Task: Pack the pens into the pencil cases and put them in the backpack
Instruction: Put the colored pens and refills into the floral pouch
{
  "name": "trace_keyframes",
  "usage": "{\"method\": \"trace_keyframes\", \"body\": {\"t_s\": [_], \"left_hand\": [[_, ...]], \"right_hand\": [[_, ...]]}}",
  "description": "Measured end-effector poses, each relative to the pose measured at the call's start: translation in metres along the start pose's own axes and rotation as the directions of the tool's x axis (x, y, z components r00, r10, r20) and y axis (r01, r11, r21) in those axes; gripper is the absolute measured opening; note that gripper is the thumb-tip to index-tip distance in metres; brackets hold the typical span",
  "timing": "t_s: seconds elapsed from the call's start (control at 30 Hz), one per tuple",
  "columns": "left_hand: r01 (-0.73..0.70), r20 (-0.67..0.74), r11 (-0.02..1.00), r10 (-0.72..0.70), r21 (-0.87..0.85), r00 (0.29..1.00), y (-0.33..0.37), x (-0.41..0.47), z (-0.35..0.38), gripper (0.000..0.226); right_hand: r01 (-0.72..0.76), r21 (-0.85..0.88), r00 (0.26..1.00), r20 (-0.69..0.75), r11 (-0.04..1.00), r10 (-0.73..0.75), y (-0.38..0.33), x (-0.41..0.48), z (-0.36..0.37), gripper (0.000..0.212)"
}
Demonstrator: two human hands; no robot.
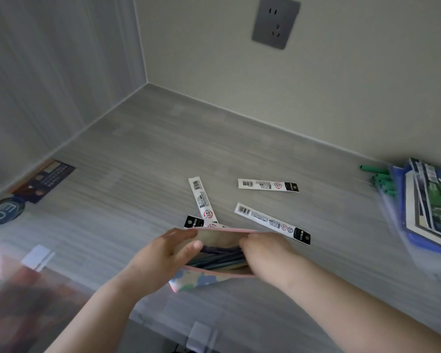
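I am looking down into a corner where a grey wood-grain desktop (143, 154) meets two walls. The back wall (341, 72) is plain and pale, and carries a dark grey power socket (276, 21) high up. The left side panel (49, 72) shows a faint vertical grain, much like the desktop. The light is soft and even, dimmer in the corner. At the near left edge lies something clear, perhaps plastic, too blurred to name.

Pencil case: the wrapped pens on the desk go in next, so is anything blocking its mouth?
Only the hands: the left hand and right hand grip the pencil case at its mouth, holding it open over the packed pens. No object lies between the wrapped pens and it.
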State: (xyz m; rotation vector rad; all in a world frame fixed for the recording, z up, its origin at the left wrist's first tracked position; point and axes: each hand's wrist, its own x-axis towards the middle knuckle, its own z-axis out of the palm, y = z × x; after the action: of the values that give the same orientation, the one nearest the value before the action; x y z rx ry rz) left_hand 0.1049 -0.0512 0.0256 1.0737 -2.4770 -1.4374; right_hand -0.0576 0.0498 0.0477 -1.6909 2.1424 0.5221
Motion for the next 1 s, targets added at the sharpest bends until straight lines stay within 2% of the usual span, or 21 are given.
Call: {"method": "trace_keyframes", "body": {"t_s": [0.07, 0.13, 0.2, 0.27, 0.33, 0.37, 0.43, 0.47, 0.53, 0.63, 0.7, 0.8, 0.9, 1.0], "left_hand": [[0.018, -0.021, 1.000, -0.018, 0.024, 1.000, -0.002, 0.000, 0.001, 0.047], [0.039, -0.037, 0.999, -0.037, 0.037, 0.999, -0.005, 0.000, 0.002, 0.049], [0.043, -0.063, 0.997, -0.040, 0.060, 0.997, -0.006, 0.000, 0.003, 0.054], [0.044, -0.073, 0.994, -0.037, 0.098, 0.997, -0.006, 0.000, 0.004, 0.052], [0.047, -0.080, 0.989, -0.036, 0.140, 0.996, -0.006, 0.000, 0.003, 0.047], [0.052, -0.085, 0.986, -0.038, 0.161, 0.996, -0.006, 0.000, 0.002, 0.046], [0.063, -0.105, 0.979, -0.044, 0.192, 0.994, -0.007, -0.003, 0.000, 0.045], [0.071, -0.108, 0.977, -0.050, 0.200, 0.993, -0.008, -0.004, -0.002, 0.045], [0.088, -0.110, 0.976, -0.067, 0.198, 0.992, -0.011, -0.009, -0.007, 0.044], [0.131, -0.120, 0.965, -0.106, 0.226, 0.987, -0.016, -0.015, -0.015, 0.045], [0.134, -0.108, 0.966, -0.113, 0.220, 0.988, -0.020, -0.016, -0.017, 0.045], [0.135, -0.091, 0.971, -0.119, 0.195, 0.989, -0.020, -0.016, -0.018, 0.045], [0.139, -0.106, 0.972, -0.120, 0.189, 0.987, -0.018, -0.013, -0.019, 0.046], [0.126, -0.104, 0.974, -0.108, 0.187, 0.989, -0.018, -0.008, -0.021, 0.046]], "right_hand": [[-0.010, -0.052, 1.000, -0.003, 0.999, 0.010, -0.001, 0.004, -0.004, 0.031], [0.034, -0.041, 0.998, -0.051, 0.999, -0.037, -0.003, 0.004, -0.008, 0.027], [0.119, 0.053, 0.986, -0.128, 0.992, -0.111, -0.003, 0.001, -0.010, 0.024], [0.197, 0.202, 0.948, -0.289, 0.959, -0.134, 0.002, -0.003, -0.011, 0.023], [0.228, 0.308, 0.890, -0.451, 0.924, -0.069, 0.015, -0.001, -0.016, 0.019], [0.198, 0.355, 0.877, -0.480, 0.914, -0.004, 0.023, 0.003, -0.018, 0.017], [0.102, 0.429, 0.892, -0.439, 0.898, 0.108, 0.038, 0.014, -0.021, 0.015], [0.061, 0.431, 0.919, -0.377, 0.900, 0.118, 0.043, 0.021, -0.020, 0.015], [0.019, 0.410, 0.972, -0.222, 0.912, 0.080, 0.042, 0.037, -0.016, 0.015], [0.007, 0.403, 0.997, -0.068, 0.915, 0.022, 0.030, 0.054, -0.001, 0.024], [-0.014, 0.402, 0.999, -0.034, 0.915, 0.030, 0.025, 0.060, 0.005, 0.026], [-0.009, 0.312, 1.000, -0.008, 0.950, 0.012, 0.019, 0.065, 0.005, 0.011], [0.049, 0.190, 0.998, 0.033, 0.981, -0.057, 0.018, 0.069, 0.003, 0.031], [0.093, 0.257, 0.996, -0.039, 0.962, -0.086, 0.033, 0.063, -0.017, 0.020]]}}
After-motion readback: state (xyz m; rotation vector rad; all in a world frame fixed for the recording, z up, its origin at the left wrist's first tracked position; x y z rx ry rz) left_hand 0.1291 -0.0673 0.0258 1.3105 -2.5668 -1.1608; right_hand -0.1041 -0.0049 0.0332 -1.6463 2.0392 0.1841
